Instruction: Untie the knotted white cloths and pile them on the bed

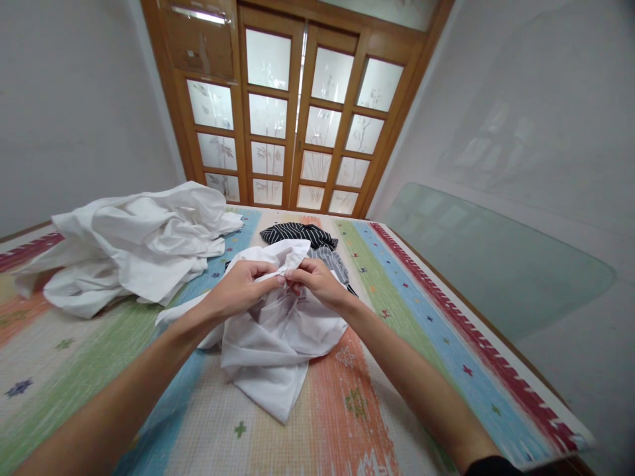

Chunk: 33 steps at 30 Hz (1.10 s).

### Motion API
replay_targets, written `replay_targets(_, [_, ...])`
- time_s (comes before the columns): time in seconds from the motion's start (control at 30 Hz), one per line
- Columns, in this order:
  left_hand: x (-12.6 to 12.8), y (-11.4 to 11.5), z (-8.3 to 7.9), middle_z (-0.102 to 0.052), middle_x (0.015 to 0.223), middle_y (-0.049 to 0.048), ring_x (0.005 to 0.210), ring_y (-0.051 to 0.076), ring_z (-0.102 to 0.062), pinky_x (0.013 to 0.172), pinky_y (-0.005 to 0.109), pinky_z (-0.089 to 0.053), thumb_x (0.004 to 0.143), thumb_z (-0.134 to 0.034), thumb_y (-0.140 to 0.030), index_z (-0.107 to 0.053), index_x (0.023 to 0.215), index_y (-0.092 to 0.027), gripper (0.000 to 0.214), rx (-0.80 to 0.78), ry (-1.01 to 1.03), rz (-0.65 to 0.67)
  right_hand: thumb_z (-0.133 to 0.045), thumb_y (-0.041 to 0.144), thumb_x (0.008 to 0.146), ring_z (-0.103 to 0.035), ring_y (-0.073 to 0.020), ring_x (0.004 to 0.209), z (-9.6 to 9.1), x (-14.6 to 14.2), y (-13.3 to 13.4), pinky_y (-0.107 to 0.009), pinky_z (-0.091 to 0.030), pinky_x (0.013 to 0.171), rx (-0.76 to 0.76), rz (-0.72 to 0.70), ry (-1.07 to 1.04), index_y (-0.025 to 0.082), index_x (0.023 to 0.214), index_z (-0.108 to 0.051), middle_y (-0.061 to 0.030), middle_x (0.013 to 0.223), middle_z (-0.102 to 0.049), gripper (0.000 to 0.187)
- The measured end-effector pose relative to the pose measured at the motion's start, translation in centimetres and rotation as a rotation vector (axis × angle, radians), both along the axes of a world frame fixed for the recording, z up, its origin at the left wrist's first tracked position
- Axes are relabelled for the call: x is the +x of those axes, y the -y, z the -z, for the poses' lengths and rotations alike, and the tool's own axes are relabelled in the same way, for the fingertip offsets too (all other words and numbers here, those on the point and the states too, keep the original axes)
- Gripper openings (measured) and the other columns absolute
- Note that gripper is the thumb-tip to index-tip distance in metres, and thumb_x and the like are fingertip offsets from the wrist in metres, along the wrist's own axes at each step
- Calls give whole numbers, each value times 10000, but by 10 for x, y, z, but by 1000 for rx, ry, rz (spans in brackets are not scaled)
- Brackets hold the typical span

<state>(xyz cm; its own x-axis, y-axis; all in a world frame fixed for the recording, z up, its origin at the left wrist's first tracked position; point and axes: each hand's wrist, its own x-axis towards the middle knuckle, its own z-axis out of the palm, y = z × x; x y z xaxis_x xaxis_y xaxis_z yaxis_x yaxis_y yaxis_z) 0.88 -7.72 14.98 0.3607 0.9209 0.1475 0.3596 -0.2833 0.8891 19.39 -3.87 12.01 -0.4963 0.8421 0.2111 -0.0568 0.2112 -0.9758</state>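
Observation:
A white shirt-like garment (278, 344) lies bunched in the middle, its upper part lifted off the striped cloth. My left hand (248, 285) pinches its fabric near the top, fingers closed. Right beside it, my right hand (315, 281) grips the same gathered edge, thumb and fingers together. Both hands almost touch; a small detail between the fingertips is too small to make out. Just behind the garment lie a black cloth with white stripes (297, 233) and a grey striped cloth (331, 259), partly covered by the white fabric.
At the left rests a large heap of white cloth (133, 244). A colourful striped cover (417, 317) spreads over the flat surface beneath. Beyond its far edge stand wooden doors with glass panes (292, 119). Walls rise on both sides, the right one with a pale green panel (496, 251).

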Motion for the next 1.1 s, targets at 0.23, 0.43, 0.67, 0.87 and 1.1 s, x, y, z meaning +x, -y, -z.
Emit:
replay_targets(0.23, [4,4,-2,-628,665,3,539,105,-470,462,192,-344,805,-581,-425,-734,800,-148,317,20,-42,32,-638,346,734,-463,-95,498,-6,1,2,-207,-365,488,13,-66,63,152,649,-589,30,562,-527,218])
replay_targets(0.43, [3,3,-2,-670,722,23,678,161,-585,596,234,-437,797,-591,-421,-742,801,-156,305,62,-41,32,-554,287,716,-512,-126,546,-8,-5,6,-219,-412,508,18,7,104,156,630,-577,4,593,-550,159])
replay_targets(0.67, [5,1,2,-720,763,42,720,195,-613,667,279,-468,754,-638,-444,-761,802,-156,317,25,-36,14,-508,241,695,-409,-110,563,-14,-2,8,-206,-311,508,268,81,245,170,516,-467,26,554,-445,197])
replay_targets(0.87, [3,0,5,-704,733,43,699,189,-618,654,274,-484,785,-617,-492,-759,807,-142,378,-8,-19,68,-484,228,720,-407,-107,571,-18,-1,12,-207,-322,532,377,100,296,177,517,-420,27,571,-432,219])
replay_targets(1.1, [-10,4,-14,-733,760,38,715,187,-625,632,257,-484,747,-678,-453,-751,708,-170,294,98,83,-30,-520,269,692,-567,-150,500,2,8,-7,-231,-456,467,127,199,148,177,553,-532,0,534,-562,167])
